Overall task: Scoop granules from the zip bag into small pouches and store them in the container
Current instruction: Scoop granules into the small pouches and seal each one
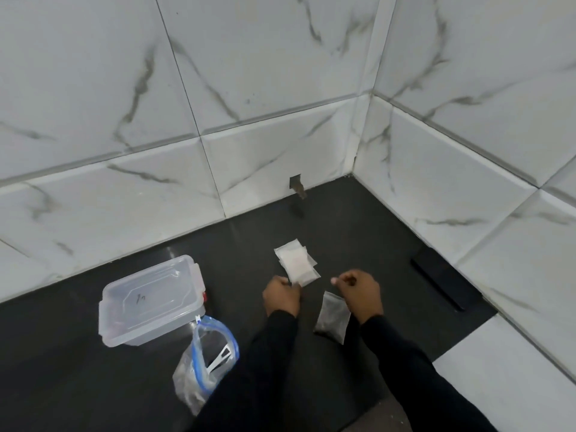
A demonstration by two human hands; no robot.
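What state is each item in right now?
container: lid on.
zip bag: open, scoop inside.
empty pouches: stacked, flat.
filled pouch: lying flat, dark contents.
left hand: pinches the stack's near corner.
right hand: fingers curled, nothing visibly held.

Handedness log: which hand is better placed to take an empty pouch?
Left: the left hand seems to pinch a corner of the empty pouches; the right hand is apart, beside the filled pouch.

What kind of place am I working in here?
Probably a tiled kitchen or bathroom corner. Marble-look wall tiles meet at a corner above a glossy black surface, and there is a small cut-out at the wall's base. I cannot tell whether the surface is counter or floor.
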